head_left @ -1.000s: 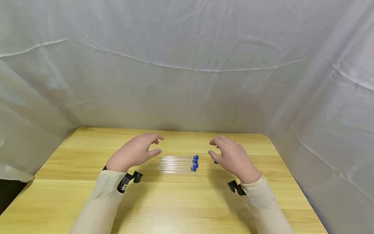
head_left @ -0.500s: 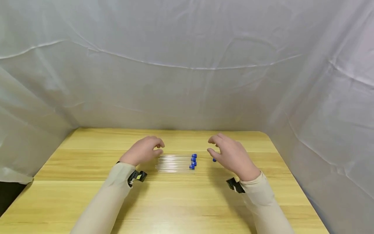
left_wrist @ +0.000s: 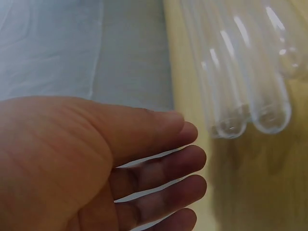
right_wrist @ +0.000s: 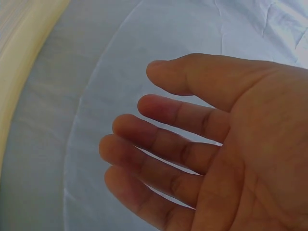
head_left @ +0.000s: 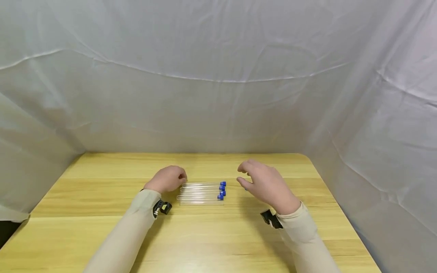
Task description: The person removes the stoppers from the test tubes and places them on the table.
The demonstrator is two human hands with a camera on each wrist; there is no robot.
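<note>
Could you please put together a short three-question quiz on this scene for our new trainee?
1. True or false: the left hand is gripping one of the test tubes.
2. Which end of the tubes do the blue caps close? A) the end nearer the left hand B) the end nearer the right hand
3. What do the tubes lie on?

Key: 1. False; its fingers lie beside the rounded ends, holding nothing. 2. B. 3. The wooden table.
</note>
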